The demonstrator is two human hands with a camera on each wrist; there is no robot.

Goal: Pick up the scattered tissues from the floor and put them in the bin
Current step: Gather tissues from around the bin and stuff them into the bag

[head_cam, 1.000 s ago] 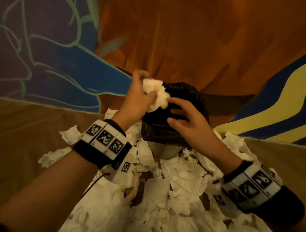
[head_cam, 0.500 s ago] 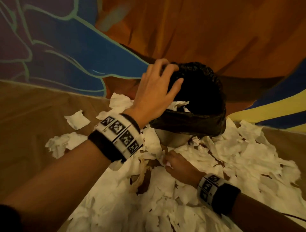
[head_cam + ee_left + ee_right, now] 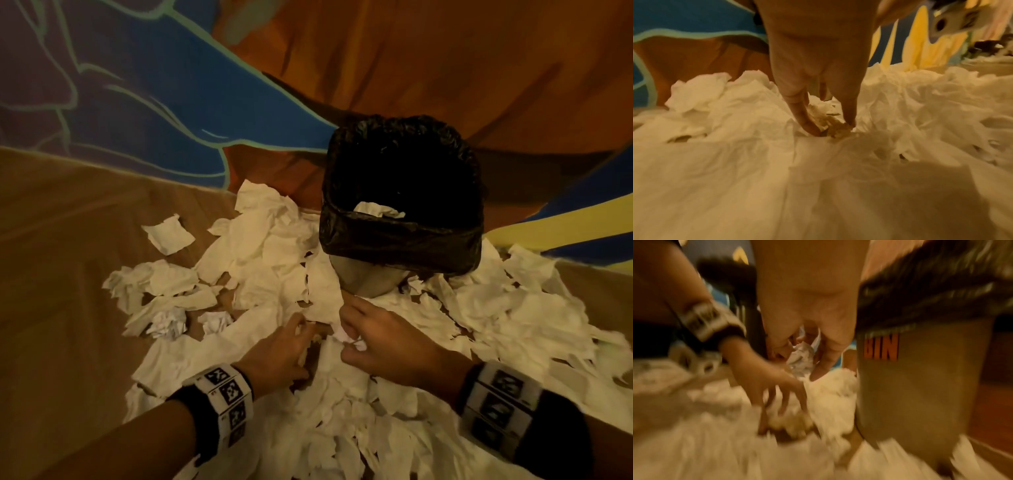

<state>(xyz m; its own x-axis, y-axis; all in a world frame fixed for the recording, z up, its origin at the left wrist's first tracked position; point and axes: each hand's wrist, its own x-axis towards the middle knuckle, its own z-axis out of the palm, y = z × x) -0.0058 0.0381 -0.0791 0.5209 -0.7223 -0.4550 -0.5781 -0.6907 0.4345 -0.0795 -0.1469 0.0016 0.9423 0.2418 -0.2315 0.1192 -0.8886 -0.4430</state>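
White tissues (image 3: 260, 253) lie heaped on the floor round a grey bin (image 3: 368, 281) lined with a black bag (image 3: 400, 240); one tissue (image 3: 378, 209) shows inside it. My left hand (image 3: 301, 337) reaches down into the pile just in front of the bin. In the left wrist view its thumb and fingers (image 3: 805, 123) pinch a crumpled tissue (image 3: 836, 129). My right hand (image 3: 352, 339) is close beside it, fingers curled round a small crumpled tissue (image 3: 801, 360). The right wrist view is blurred; the bin (image 3: 920, 378) with its orange "BIN" label stands right next to that hand.
A painted wall (image 3: 376, 68) in orange, blue and yellow rises directly behind the bin. Brown floor (image 3: 68, 274) lies bare to the left of the pile. Two balled tissues (image 3: 171, 322) and a flat square one (image 3: 168, 234) lie at the pile's left edge.
The wad both hands held over the bin now lies inside it. First the right hand, then the left, dropped from the bin down to the pile, and each took hold of a tissue.
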